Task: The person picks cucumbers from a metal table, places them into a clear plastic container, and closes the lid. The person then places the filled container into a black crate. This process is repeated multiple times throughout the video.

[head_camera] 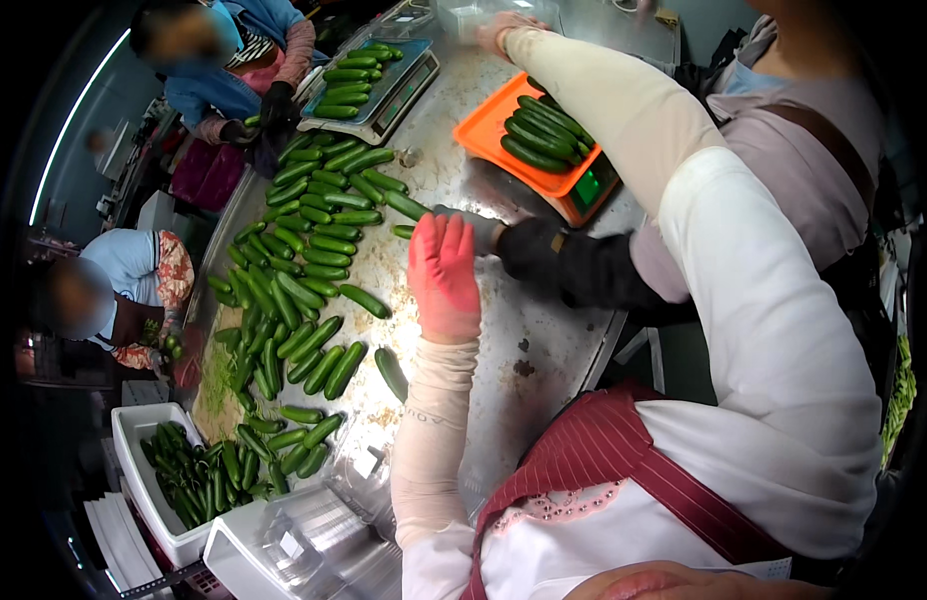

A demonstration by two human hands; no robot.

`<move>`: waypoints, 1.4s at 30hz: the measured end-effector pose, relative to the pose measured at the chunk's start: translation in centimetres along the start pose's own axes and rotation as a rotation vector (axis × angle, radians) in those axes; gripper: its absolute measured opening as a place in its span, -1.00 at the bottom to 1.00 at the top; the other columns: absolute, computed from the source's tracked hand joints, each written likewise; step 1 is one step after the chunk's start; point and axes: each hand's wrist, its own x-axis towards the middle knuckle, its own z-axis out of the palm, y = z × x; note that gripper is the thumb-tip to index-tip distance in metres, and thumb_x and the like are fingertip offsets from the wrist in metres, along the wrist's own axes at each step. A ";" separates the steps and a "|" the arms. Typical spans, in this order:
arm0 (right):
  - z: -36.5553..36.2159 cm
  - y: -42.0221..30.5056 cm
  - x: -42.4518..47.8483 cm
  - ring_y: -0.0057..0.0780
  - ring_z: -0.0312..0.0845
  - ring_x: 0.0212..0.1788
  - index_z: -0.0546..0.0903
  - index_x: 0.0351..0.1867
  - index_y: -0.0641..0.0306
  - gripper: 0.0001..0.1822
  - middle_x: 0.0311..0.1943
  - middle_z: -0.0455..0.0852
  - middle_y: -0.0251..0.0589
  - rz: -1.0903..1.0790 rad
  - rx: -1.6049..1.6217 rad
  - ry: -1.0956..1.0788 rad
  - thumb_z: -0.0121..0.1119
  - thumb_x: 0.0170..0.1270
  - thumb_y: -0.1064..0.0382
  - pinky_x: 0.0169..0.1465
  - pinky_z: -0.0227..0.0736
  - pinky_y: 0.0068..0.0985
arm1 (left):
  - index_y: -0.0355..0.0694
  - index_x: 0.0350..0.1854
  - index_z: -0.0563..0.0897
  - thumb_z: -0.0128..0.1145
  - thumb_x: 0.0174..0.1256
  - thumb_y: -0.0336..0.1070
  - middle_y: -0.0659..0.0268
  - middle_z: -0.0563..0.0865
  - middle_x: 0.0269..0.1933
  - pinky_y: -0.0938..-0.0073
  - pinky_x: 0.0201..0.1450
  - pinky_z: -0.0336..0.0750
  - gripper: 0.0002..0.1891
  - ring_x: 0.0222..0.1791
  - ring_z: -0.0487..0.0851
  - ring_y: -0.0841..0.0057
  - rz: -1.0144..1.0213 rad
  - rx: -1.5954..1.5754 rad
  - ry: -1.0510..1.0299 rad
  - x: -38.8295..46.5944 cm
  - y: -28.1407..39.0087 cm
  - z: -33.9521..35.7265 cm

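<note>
My left hand (445,279), in a red-pink glove, is raised over the metal table with its fingers pointing away from me. Right beside its fingertips is a co-worker's grey-gloved hand, at the end of a cucumber (407,205); a shorter cucumber (403,232) shows by my fingers. Whether my left palm holds anything is hidden. My right arm stretches across to the far side, where my right hand (508,28) is at a clear plastic container (471,21); its grip is blurred. Under that arm, several cucumbers (540,135) lie in an orange tray (478,124) on a scale.
Many loose cucumbers (291,247) cover the table's left part. More fill a white foam box (130,442). Clear plastic boxes (336,540) are stacked near me. A second scale (392,97) carries cucumbers. A co-worker's dark sleeve (576,259) crosses from the right; two people work opposite.
</note>
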 end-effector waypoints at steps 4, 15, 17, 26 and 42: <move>1.4 7.0 5.3 0.02 0.30 0.41 0.49 0.30 0.31 -0.06 0.35 0.44 0.07 0.128 0.004 0.001 0.04 0.12 -0.47 0.41 0.22 -0.21 | -0.30 0.43 0.27 0.05 0.50 -0.22 -0.10 0.10 0.49 0.01 0.53 0.12 -0.46 0.49 0.15 0.02 -0.089 -0.062 -0.051 3.2 -1.9 4.0; 2.7 24.1 10.5 -0.10 0.35 0.36 0.33 0.40 0.36 0.21 0.33 0.38 0.24 -0.023 -0.105 -0.266 0.19 -0.07 -0.64 0.38 0.23 -0.32 | -0.21 -0.03 0.54 0.42 0.23 -0.22 0.47 0.55 -0.22 0.66 -0.35 0.36 -0.62 -0.35 0.46 0.74 -0.360 0.013 0.151 8.9 -11.6 7.3; 1.2 19.1 6.8 0.03 0.47 0.23 0.34 0.34 0.52 0.23 0.18 0.51 0.29 -0.292 -0.140 -0.514 0.11 -0.02 -0.66 0.31 0.29 -0.23 | -0.33 0.17 0.39 0.39 0.26 -0.25 0.35 0.60 -0.04 0.66 -0.12 0.40 -0.45 -0.12 0.55 0.64 -0.292 0.036 0.173 9.6 -11.4 5.8; 2.5 22.8 5.5 -0.29 0.60 0.01 0.54 0.23 0.33 -0.06 0.05 0.67 -0.02 -0.213 0.126 -0.644 0.17 0.12 -0.52 0.13 0.44 -0.42 | -0.28 0.00 0.57 0.42 0.19 -0.10 0.32 0.67 -0.07 0.48 -0.13 0.49 -0.54 -0.19 0.61 0.53 -0.498 0.325 0.361 10.7 -13.0 11.4; 1.1 19.8 1.1 -0.40 0.71 -0.12 0.65 0.01 0.29 -0.58 -0.07 0.76 -0.15 0.039 0.872 -1.061 0.45 0.13 0.23 0.04 0.61 -0.43 | -0.40 0.09 0.58 0.51 0.07 -0.21 0.13 0.69 0.06 0.29 0.00 0.61 -0.42 -0.09 0.68 0.33 -0.337 0.355 0.448 14.9 -14.5 10.9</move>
